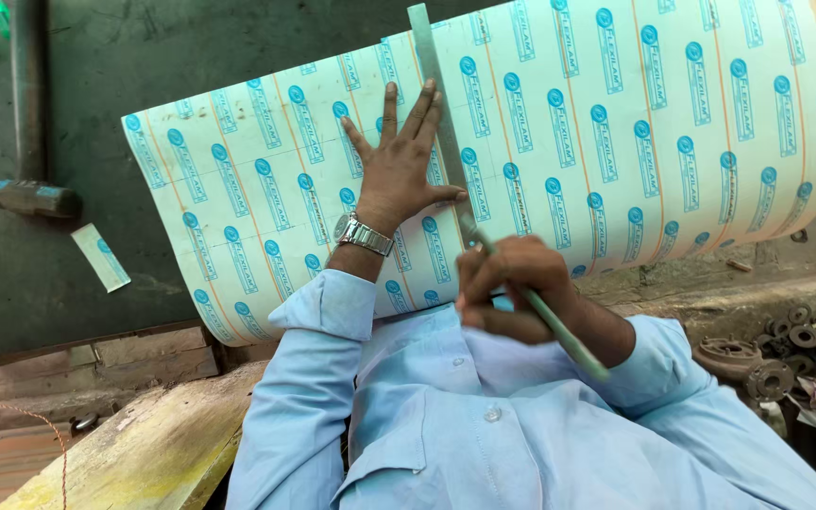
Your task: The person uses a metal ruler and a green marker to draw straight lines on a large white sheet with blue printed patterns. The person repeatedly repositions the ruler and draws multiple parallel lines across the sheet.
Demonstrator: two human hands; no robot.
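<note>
Under left hand, ruler lengthwise away

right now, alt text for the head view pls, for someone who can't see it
A person's left hand presses a metal ruler flat on a white printed sheet, while the right hand holds a thin green tool against the ruler's edge. A hammer lies on the dark table to the left.

Ruler lies on sheet; hammer left.
</note>
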